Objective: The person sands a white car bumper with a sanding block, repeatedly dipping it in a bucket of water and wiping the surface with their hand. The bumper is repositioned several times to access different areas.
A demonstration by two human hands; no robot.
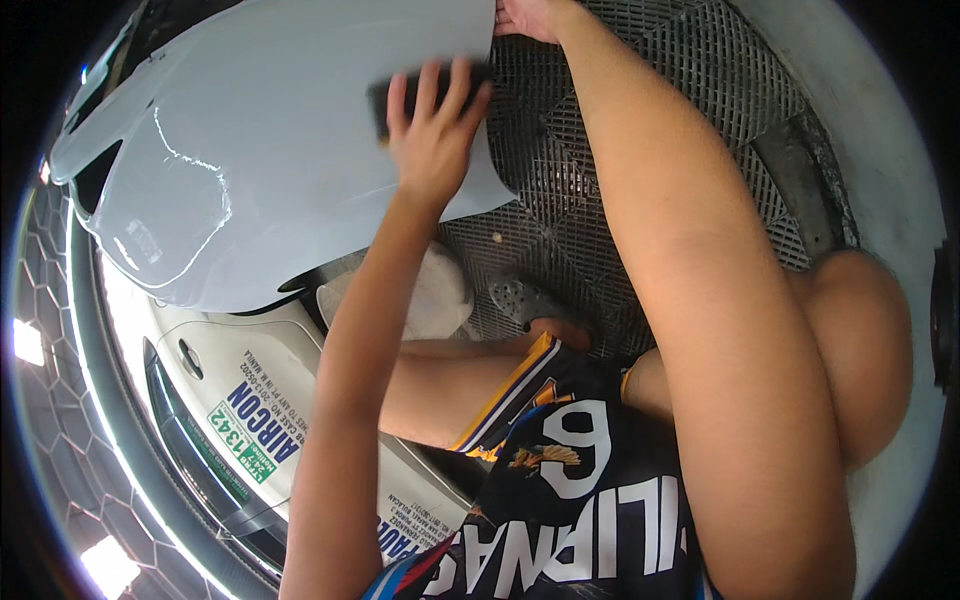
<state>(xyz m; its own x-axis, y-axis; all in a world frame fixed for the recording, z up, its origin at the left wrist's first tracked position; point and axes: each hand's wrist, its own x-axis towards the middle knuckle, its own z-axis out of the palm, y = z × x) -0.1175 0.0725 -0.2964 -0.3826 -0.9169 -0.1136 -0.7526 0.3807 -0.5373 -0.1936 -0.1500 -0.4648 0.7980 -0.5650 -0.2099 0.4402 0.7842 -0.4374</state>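
Panel [260, 150], pale grey, under my left hand [432, 140]; fingers [428, 92] spread, pressing dark sanding block [400, 95] flat. Right hand [530, 15] grips panel edge beyond the fingertips. I judge risk: block slipping off edge, panel shifting over floor grating [620, 150].

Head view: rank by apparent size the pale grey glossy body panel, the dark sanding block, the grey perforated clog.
1. Pale grey glossy body panel, far the largest.
2. Dark sanding block, mostly covered by the left hand.
3. Grey perforated clog, partly hidden.
Block and clog look close; both are partly hidden, so their order is unsure.
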